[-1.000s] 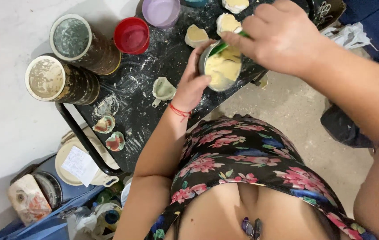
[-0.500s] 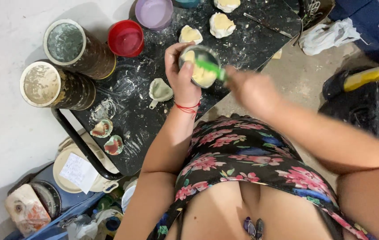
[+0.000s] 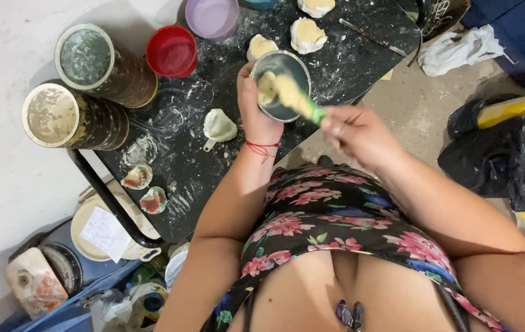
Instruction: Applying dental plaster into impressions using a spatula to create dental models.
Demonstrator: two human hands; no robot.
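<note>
My left hand grips a small round mixing bowl over the black table; pale yellow paste coats its inside. My right hand holds a green-handled spatula whose paste-covered blade reaches into the bowl. A red thread bracelet circles my left wrist. Pale plaster casts lie on the table just beyond the bowl, and another pale mould lies left of my left hand.
Two tall open cans, a red cup and a lilac cup stand at the table's left and far side. Two small dental models lie near the front-left edge. Black bags sit on the floor at right.
My right hand drew back off the bowl toward me and lifted the spatula's paste-laden blade. The bowl's paste went from a full mass to a smear. The view shifted slightly.
</note>
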